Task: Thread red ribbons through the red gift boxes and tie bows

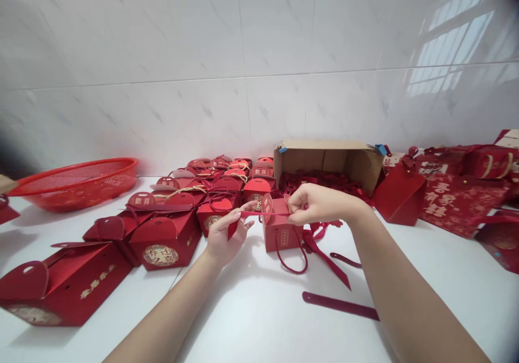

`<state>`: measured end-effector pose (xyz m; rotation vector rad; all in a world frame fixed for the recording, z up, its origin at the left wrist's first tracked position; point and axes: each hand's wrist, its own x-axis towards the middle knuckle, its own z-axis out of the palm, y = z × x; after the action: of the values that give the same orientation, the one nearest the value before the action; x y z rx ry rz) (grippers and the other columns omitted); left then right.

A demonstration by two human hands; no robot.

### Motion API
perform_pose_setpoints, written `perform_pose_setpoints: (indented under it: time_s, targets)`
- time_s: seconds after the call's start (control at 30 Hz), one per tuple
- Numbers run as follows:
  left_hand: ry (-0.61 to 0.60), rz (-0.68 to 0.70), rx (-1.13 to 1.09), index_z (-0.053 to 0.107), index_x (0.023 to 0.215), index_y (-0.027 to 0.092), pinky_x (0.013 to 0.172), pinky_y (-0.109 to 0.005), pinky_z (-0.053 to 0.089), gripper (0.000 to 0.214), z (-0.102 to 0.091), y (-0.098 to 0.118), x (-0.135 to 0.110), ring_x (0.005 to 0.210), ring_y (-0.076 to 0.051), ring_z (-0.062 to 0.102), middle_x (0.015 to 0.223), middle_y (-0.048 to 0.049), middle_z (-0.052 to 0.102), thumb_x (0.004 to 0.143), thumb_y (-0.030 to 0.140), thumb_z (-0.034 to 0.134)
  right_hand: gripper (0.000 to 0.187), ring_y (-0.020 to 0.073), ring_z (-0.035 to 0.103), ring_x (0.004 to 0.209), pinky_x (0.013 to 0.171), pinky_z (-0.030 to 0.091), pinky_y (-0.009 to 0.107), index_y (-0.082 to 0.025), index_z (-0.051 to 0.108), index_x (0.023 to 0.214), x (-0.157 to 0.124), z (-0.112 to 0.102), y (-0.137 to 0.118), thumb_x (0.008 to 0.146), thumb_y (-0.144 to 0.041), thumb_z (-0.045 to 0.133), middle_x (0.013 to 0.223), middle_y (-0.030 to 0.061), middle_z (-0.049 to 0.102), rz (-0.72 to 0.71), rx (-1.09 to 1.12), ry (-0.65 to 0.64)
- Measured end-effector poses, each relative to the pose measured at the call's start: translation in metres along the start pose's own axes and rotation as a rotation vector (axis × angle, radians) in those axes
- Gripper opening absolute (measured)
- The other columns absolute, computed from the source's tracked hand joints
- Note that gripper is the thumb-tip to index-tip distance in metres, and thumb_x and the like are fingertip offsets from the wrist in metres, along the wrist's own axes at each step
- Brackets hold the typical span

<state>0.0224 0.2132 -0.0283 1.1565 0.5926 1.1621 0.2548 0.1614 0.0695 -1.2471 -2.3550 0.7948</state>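
A small red gift box (279, 228) stands on the white table (263, 309) in front of me, with a red cord handle hanging down its front. My left hand (227, 236) pinches one end of a red ribbon strip (253, 213) just left of the box. My right hand (318, 203) pinches the other end at the box's top flaps. The strip runs taut between both hands across the top of the box.
Several red gift boxes (166, 239) crowd the left and back. A red plastic basket (77, 182) sits far left. An open cardboard carton (328, 160) stands behind. Red paper bags (458, 198) lie to the right. Loose red strips (340, 304) lie near my right forearm.
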Motion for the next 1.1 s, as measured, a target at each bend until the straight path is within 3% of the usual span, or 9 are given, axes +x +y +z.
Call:
perform_pose_setpoints:
  time_s: [0.07,0.2,0.4,0.5,0.57,0.73,0.87,1.0,1.1]
  targets:
    - [0.047,-0.047,-0.146,0.058,0.059,0.019,0.085,-0.039,0.047,0.012,-0.005,-0.001,0.003,0.089,-0.018,0.061,0.099,-0.0035,0.067,0.068,0.025,0.053,0.029,0.0043,0.022,0.043,0.039,0.016,0.020,-0.019,0.027,0.055,-0.005,-0.003,-0.002,0.068,-0.017,0.052,0.050,-0.0083,0.024,0.034,0.070,-0.115]
    - [0.066,-0.145,-0.384,0.054,0.050,0.017,0.071,-0.034,0.048,0.017,-0.006,0.001,0.005,0.066,-0.015,0.058,0.059,-0.0024,0.059,0.066,0.019,0.055,0.033,0.0034,0.024,0.042,0.039,0.019,0.018,-0.019,0.026,0.054,-0.018,-0.013,-0.008,0.071,-0.016,0.055,0.049,-0.0092,0.023,-0.015,0.193,-0.141]
    - [0.016,-0.190,-0.466,0.048,0.046,0.016,0.065,-0.030,0.047,0.026,0.000,0.004,0.005,0.061,-0.014,0.054,0.055,-0.0020,0.052,0.072,0.017,0.052,0.043,0.0032,0.021,0.043,0.041,0.021,0.019,-0.019,0.029,0.049,-0.038,-0.020,-0.009,0.075,-0.024,0.063,0.048,-0.0094,0.023,-0.258,0.407,-0.309]
    - [0.007,-0.184,-0.492,0.047,0.048,0.016,0.065,-0.029,0.047,0.026,-0.005,0.001,0.007,0.063,-0.013,0.054,0.057,-0.0015,0.051,0.073,0.018,0.053,0.046,0.0036,0.023,0.042,0.040,0.022,0.020,-0.019,0.029,0.047,-0.041,-0.019,-0.002,0.072,-0.029,0.067,0.045,-0.0087,0.026,-0.341,0.468,-0.310]
    - [0.003,-0.184,-0.514,0.047,0.049,0.016,0.064,-0.028,0.047,0.025,-0.011,-0.001,0.010,0.064,-0.013,0.053,0.060,-0.0015,0.051,0.073,0.019,0.053,0.046,0.0038,0.027,0.038,0.039,0.022,0.021,-0.020,0.030,0.050,-0.040,-0.018,0.003,0.070,-0.034,0.068,0.042,-0.0088,0.030,-0.357,0.544,-0.201]
    - [-0.004,-0.153,-0.491,0.045,0.051,0.016,0.061,-0.026,0.045,0.024,-0.022,-0.005,0.015,0.062,-0.012,0.050,0.066,-0.0013,0.049,0.073,0.019,0.052,0.035,0.0025,0.022,0.024,0.038,0.024,0.020,-0.024,0.034,0.068,-0.038,-0.021,0.001,0.070,-0.037,0.067,0.037,-0.0160,0.025,-0.433,0.785,0.356]
    - [-0.006,-0.173,-0.404,0.044,0.050,0.015,0.061,-0.027,0.045,0.023,-0.023,-0.010,0.016,0.063,-0.013,0.050,0.066,-0.0020,0.049,0.072,0.017,0.051,0.030,0.0028,0.017,0.024,0.044,0.031,0.019,-0.026,0.037,0.071,-0.047,-0.030,-0.010,0.068,-0.035,0.065,0.036,-0.0168,0.019,-0.610,0.995,0.557]
    - [0.011,-0.185,-0.377,0.043,0.047,0.015,0.062,-0.029,0.045,0.024,-0.021,-0.011,0.016,0.064,-0.014,0.051,0.066,-0.0026,0.050,0.070,0.019,0.051,0.025,0.0031,0.026,0.028,0.047,0.034,0.019,-0.027,0.042,0.067,-0.061,-0.038,-0.013,0.063,-0.035,0.065,0.042,-0.0154,0.036,-0.709,1.084,0.709]
    - [-0.068,-0.212,-0.344,0.046,0.047,0.015,0.063,-0.029,0.044,0.023,-0.020,-0.008,0.014,0.064,-0.014,0.051,0.065,-0.0025,0.051,0.069,0.019,0.053,0.007,0.0051,0.046,0.041,0.049,0.036,0.022,-0.034,0.053,0.075,-0.065,-0.040,-0.007,0.072,-0.039,0.056,0.068,-0.0136,0.061,-0.801,1.032,0.823]
